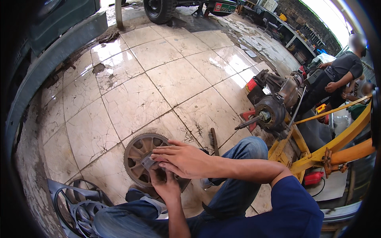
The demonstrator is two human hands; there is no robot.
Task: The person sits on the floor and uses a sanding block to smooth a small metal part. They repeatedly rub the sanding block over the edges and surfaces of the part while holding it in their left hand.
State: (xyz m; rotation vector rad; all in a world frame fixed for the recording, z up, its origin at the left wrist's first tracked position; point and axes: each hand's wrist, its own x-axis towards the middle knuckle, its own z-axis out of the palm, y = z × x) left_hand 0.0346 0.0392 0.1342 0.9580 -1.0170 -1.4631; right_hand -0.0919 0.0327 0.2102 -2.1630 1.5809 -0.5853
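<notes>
A large toothed metal wheel [130, 152] with spokes lies on the floor in front of me, between my knees. Above it, my left hand [164, 184] is closed on a small grey metal block [148, 161], thumb and fingers bent around its near side. My right hand [184, 158] reaches across from the right, its fingers stretched out over the block and the left fingertips. The right palm hides part of the block and of the wheel. A dark-handled brush [214, 142] lies on the tiles just beyond my right knee.
An axle assembly [270, 109] rests on red stands at right, near a yellow metal frame [337, 142]. A person [337, 75] stands behind it, with another partly hidden. Grey fan-like parts [81, 206] lie at lower left. Vehicles flank the cracked tile floor [131, 95].
</notes>
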